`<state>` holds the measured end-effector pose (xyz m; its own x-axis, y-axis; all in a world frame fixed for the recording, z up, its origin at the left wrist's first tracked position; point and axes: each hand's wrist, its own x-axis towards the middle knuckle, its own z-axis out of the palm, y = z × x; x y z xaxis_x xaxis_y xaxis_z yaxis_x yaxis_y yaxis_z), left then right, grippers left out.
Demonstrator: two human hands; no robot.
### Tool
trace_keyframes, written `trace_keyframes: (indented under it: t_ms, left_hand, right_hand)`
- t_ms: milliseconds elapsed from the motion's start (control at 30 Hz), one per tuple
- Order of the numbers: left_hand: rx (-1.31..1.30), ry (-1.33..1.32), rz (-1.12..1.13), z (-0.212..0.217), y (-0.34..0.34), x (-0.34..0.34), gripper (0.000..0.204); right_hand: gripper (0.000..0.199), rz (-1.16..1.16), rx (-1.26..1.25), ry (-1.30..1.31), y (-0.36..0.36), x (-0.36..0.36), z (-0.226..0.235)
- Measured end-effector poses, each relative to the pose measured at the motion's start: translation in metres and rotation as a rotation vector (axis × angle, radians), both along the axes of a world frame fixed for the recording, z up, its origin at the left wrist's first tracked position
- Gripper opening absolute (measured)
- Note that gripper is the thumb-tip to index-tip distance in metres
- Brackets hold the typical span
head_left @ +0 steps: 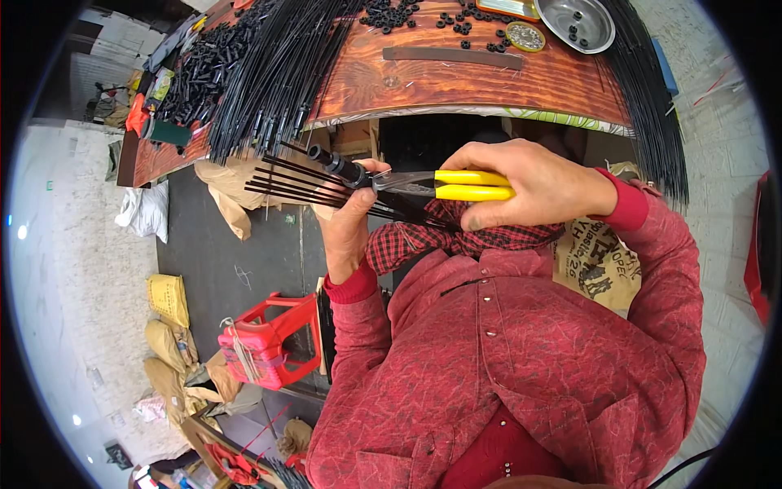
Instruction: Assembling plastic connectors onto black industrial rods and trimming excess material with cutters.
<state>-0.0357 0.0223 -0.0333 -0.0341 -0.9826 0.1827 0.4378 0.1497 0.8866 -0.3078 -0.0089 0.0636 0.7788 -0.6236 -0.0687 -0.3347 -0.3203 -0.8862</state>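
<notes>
My left hand [349, 222] is closed around a black ribbed tube fitting [346, 169] and a bundle of thin black rods [297, 183], which looks like part of an umbrella frame. The rods slant across in front of my body. In my right hand [544, 184] is a pair of pliers with yellow handles [476, 192], its fingers wrapped over the grips. The metal jaws point left and meet the black fitting beside my left thumb. Exactly what the jaw tips grip is too small to tell.
Ahead is a wooden table [472, 81] with long black rods [285, 65] and a heap of small black tubes [212, 85]. Black rings, a metal bowl [577, 24], a round tin [525, 37] and a flat metal strip [452, 58] lie there. A red stool [273, 342] stands at left.
</notes>
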Motion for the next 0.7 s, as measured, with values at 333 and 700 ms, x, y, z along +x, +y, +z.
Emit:
trace_keyframes:
  t_ms: [333, 700]
  left_hand:
    - [0.014, -0.008, 0.014, 0.001, 0.001, 0.001, 0.049]
    - [-0.028, 0.007, -0.050, -0.001, -0.002, -0.003, 0.046]
  right_hand:
    - [0.043, 0.041, 0.868, -0.070, 0.002, 0.004, -0.017]
    - [0.038, -0.006, 0.700, -0.062, 0.018, 0.011, -0.035]
